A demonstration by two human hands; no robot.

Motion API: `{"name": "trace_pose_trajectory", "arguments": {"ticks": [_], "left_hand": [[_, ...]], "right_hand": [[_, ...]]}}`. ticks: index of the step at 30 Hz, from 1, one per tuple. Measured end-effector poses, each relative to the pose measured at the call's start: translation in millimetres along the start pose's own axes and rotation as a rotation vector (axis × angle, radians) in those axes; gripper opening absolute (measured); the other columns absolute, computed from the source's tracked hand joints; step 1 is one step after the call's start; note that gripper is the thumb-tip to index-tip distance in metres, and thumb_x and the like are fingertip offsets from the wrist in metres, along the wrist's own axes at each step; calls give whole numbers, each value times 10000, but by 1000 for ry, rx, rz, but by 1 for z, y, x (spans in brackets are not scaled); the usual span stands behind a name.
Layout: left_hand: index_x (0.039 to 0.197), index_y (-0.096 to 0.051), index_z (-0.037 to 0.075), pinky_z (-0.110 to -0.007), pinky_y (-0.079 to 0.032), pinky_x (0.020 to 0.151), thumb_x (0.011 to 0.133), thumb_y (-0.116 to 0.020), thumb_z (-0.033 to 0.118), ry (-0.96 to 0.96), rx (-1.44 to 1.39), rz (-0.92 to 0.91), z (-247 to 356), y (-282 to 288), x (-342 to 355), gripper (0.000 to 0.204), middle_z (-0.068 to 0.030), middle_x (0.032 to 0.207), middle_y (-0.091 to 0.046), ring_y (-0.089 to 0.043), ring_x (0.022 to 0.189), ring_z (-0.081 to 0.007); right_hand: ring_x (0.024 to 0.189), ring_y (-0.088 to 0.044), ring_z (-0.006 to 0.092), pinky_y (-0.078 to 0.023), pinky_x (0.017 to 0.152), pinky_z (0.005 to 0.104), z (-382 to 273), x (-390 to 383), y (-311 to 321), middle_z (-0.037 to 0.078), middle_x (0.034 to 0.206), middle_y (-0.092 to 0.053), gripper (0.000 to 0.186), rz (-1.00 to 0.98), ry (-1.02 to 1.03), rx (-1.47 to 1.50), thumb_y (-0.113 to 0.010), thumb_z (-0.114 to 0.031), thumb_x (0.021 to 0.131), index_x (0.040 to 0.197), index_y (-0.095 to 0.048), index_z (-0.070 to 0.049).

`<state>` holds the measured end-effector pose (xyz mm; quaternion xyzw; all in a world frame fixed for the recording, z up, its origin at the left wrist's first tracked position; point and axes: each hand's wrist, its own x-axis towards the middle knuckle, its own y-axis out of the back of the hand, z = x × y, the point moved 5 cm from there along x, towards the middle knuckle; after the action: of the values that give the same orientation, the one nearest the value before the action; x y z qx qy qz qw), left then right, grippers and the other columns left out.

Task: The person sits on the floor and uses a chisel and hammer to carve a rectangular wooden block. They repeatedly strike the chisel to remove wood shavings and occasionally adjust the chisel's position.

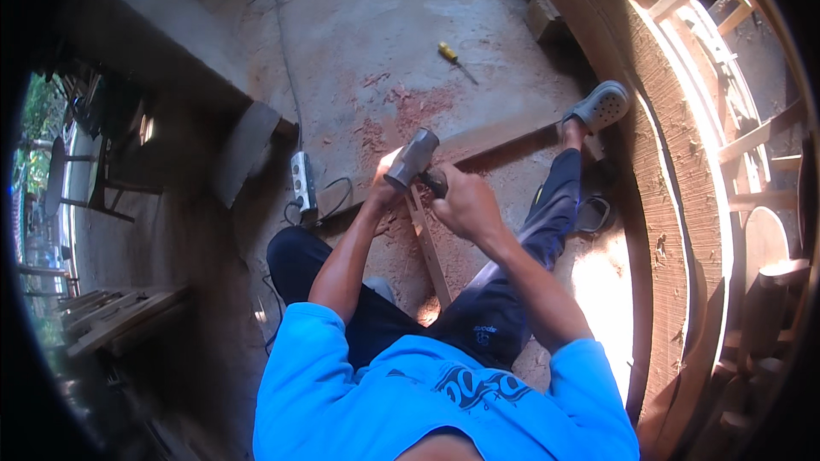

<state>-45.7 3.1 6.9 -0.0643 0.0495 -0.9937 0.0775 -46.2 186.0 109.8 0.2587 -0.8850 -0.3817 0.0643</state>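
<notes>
My right hand (468,203) is closed around the dark handle of a hammer (413,159) with a thick grey head. The head hangs right over my left hand (387,172) and hides its fingers, so what that hand grips does not show. From beneath the hammer, a narrow wooden strip (431,254) with small marks or holes along it runs back between my legs. Behind both hands lies a long wooden beam (500,138) on the floor, with reddish wood chips (418,104) scattered beyond it.
A yellow-handled screwdriver (449,55) lies on the floor ahead. At the left, a white power strip (301,181) trails cords. A thick timber slab (662,205) curves along the right, near my sandalled foot (602,106). Wooden slats (128,320) are stacked at the far left.
</notes>
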Motion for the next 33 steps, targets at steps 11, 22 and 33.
{"name": "trace_pose_trajectory", "arguments": {"ticks": [11, 22, 33], "left_hand": [[820, -577, 87, -243, -428, 651, 844, -807, 81, 204, 46, -44, -8, -17, -25, 231, 76, 788, -504, -490, 729, -50], [1208, -589, 38, -390, -469, 911, 889, -716, 189, -365, 595, -243, -30, -6, -36, 376, -134, 1093, -608, -601, 1040, -311], [964, -637, 50, -284, -517, 790, 899, -744, 84, 101, 54, -172, -1, -20, -36, 130, 0, 974, -656, -615, 930, -114]], "right_hand": [[963, -729, 242, -558, 874, 376, -65, -37, 115, 174, 1036, -734, 382, 127, 200, 604, -712, -58, 805, 1159, -634, 61], [826, -702, 465, -565, 752, 553, -1, -2, -12, 275, 847, -705, 314, -119, 35, -167, -692, -147, 780, 1042, -601, 0], [952, -723, 214, -554, 837, 334, -70, -54, 112, 170, 1026, -749, 397, 118, 185, 328, -699, -2, 823, 1206, -616, 61]]}}
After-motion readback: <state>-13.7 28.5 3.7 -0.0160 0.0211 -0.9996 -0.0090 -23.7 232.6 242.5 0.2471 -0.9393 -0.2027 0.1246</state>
